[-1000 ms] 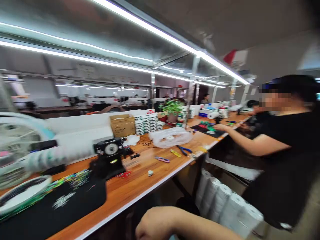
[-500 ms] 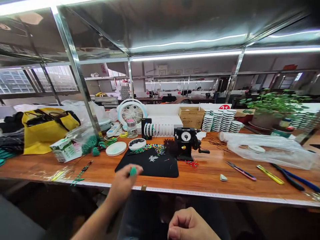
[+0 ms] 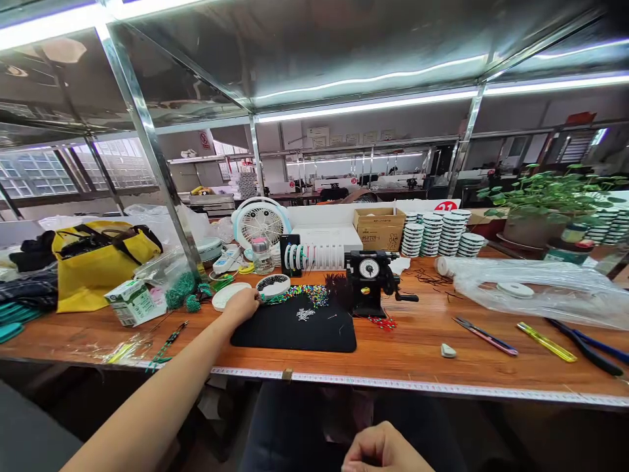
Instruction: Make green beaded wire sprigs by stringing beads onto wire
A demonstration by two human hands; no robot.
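My left hand (image 3: 240, 308) reaches over the left edge of a black mat (image 3: 295, 335), fingers closed and pointing at green strands beside the dishes. What they pinch, if anything, is hidden. It partly covers a white round lid (image 3: 227, 295) and is close to a white dish of dark beads (image 3: 274, 286). Multicoloured beads (image 3: 314, 295) and a small pile of silvery-white pieces (image 3: 305, 314) lie on the mat. My right hand (image 3: 386, 449) is low, below the table edge, its fingers curled; anything inside them is out of sight.
A black hand-crank winder (image 3: 368, 285) carries a row of white spools (image 3: 319, 256). Red beads (image 3: 382, 323) lie in front of it. To the right are tweezers (image 3: 485, 335), a yellow-handled tool (image 3: 546, 342) and pliers (image 3: 584, 347). A measuring tape (image 3: 373, 387) runs along the front edge.
My left hand has moved forward from the mat's front edge to the dishes; the green bundle seen in it before is no longer visible. My right hand stays low, fingers still curled.
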